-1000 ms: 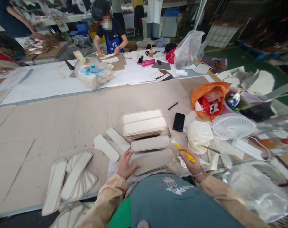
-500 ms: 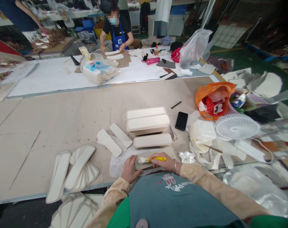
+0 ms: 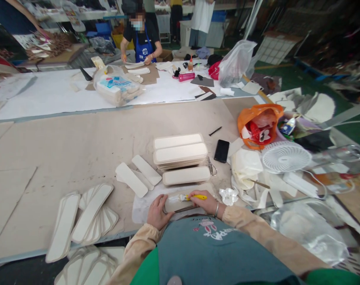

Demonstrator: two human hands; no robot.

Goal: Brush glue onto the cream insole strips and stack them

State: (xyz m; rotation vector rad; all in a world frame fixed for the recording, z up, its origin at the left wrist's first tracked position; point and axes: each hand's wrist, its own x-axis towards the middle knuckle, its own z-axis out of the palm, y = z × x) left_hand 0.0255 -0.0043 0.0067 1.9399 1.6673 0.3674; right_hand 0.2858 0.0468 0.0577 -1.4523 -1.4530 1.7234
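My right hand (image 3: 206, 202) is closed around a paintbrush with a yellow handle (image 3: 201, 196). Its whitish bristles touch a long, round-ended beige strip (image 3: 174, 204) on the table in front of me. At the left end of that strip rests my left hand (image 3: 159, 212), fingers stretched and thumb apart along its near edge. A pale sheet (image 3: 140, 208) lies beneath the strip. Just beyond are a short pile of rounded cream strips (image 3: 186, 175) and a taller double stack (image 3: 181, 152). Some loose cream strips (image 3: 131, 180) lie to their left.
Fanned cream strips (image 3: 93, 211) lie at the left. On the right are scissors (image 3: 212, 168), a black phone (image 3: 221, 151), crumpled white material (image 3: 228, 196), a white fan (image 3: 286, 157) and an orange bag (image 3: 245, 122). Across the table a co-worker (image 3: 144, 43) handles similar strips.
The brush tip has shifted to the right along the strip. My left hand stays at the strip's left end. The whole view has swung slightly.
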